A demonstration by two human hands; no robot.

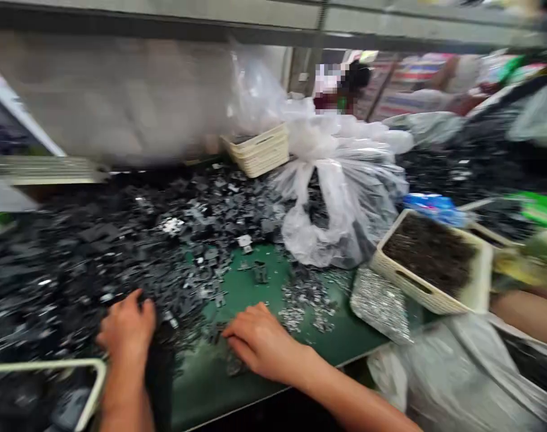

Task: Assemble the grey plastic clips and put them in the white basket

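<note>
The person's left hand (126, 327) sits curled at the near edge of a sprawling heap of small black plastic pieces (120, 252), its fingertips sunk among them, so an onlooker cannot tell whether they pinch anything. The right hand (259, 342) lies low with its fingers loosely together, touching a few dark pieces on a green rubber mat (241, 300), though any grip is hard to see. Beyond the hands are a bulging clear plastic bag (345, 204), a cream woven basket of dark bits (412, 288), and a flat tray of silvery parts (381, 306).
</note>
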